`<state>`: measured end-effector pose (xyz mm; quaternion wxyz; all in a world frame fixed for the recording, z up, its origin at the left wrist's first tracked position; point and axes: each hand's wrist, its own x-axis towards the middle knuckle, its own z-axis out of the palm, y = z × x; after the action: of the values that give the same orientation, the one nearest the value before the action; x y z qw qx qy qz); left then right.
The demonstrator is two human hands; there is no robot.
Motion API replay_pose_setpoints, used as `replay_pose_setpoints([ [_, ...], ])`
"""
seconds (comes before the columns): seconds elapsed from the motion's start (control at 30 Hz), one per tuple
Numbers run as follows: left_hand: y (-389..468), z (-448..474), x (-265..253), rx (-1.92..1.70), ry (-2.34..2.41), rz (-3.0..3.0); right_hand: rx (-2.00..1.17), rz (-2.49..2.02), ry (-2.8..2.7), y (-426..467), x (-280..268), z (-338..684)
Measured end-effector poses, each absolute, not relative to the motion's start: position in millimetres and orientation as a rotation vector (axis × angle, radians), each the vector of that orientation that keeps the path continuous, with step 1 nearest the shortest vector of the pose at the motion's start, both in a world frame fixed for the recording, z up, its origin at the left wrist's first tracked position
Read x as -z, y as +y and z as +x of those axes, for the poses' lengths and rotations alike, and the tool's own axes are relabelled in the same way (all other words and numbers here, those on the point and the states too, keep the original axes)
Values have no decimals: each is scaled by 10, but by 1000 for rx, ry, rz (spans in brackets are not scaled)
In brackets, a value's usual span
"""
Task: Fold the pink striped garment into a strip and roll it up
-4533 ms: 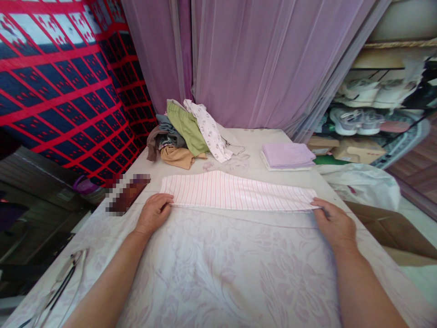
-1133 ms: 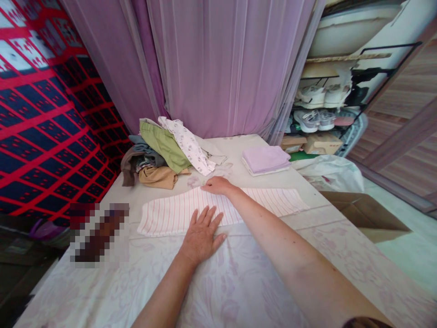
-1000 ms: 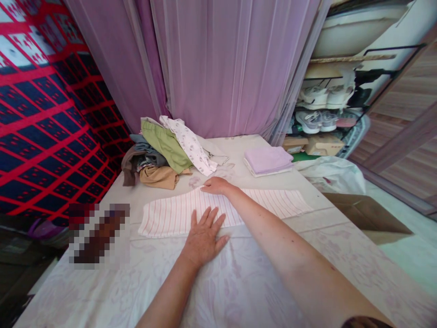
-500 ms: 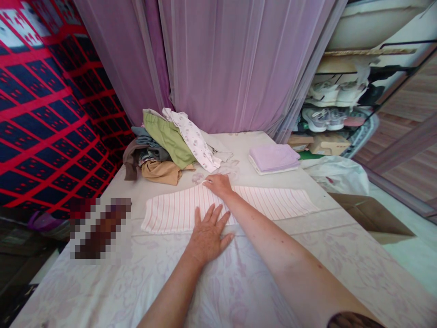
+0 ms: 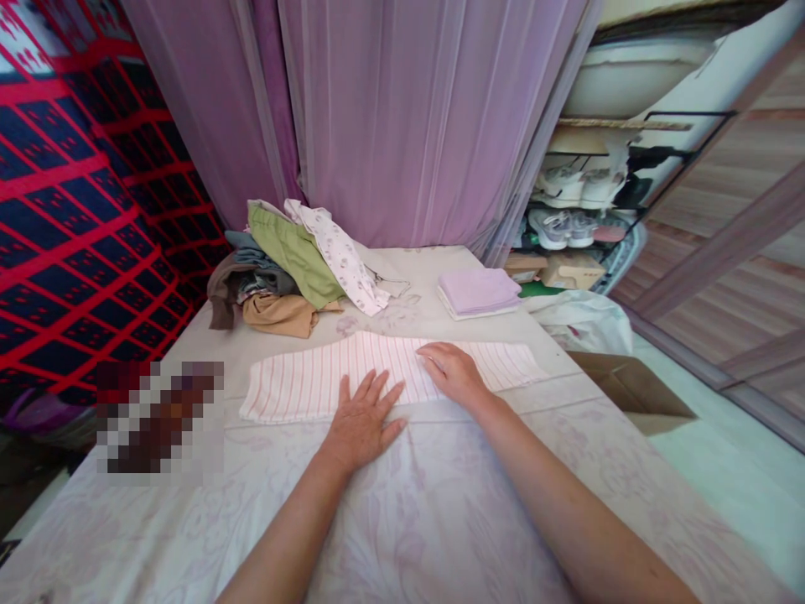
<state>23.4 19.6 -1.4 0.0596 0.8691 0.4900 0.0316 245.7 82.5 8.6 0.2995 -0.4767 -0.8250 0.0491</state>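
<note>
A pink-and-white striped garment (image 5: 302, 384), folded into a long strip, lies flat across the bed. My left hand (image 5: 363, 419) rests palm down on its near edge, fingers spread. On the right half of the strip is my right hand (image 5: 454, 373), its fingers loosely bent and pointing left, a small gap showing between thumb and forefinger. The cloth under it looks flat, and its palm side is hidden. Beyond the strip, a folded lilac cloth (image 5: 479, 289) sits on a white folded piece.
At the back left is a heap of clothes with green trousers (image 5: 295, 260), a white printed garment (image 5: 340, 256) and a tan piece (image 5: 280, 315). A purple curtain (image 5: 402, 126) hangs behind. Beyond the bed's right edge stand a cardboard box (image 5: 629, 386) and a shoe rack (image 5: 591, 126).
My right hand has moved right along the striped garment, away from its far edge, and its fingers have loosened. My left hand stays on the cloth. The view has shifted slightly right.
</note>
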Motion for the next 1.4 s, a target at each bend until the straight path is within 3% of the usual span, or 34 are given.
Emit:
replay_pose_setpoints([
  [0.23,232,279,-141,31,1517,2536,-14,-1366,-2198,439,23,3203],
  [0.37,220,488,-205,11,1518,2557,152,-1843,-1730,502,-68,3743],
  [0.57,247,975,-114,-30,1276,2680,-5,-2392,-1412,397,-58,4147],
  [0.83,305,1154,12,-46,1266,2779,-100,-2397,-1460,419,-97,4069],
  [1.17,307,1156,59,-75,1341,2819,92,-2377,-1551,418,-103,3991],
  [1.4,301,1171,78,-86,1379,2820,56,-2432,-1456,418,-98,3963],
])
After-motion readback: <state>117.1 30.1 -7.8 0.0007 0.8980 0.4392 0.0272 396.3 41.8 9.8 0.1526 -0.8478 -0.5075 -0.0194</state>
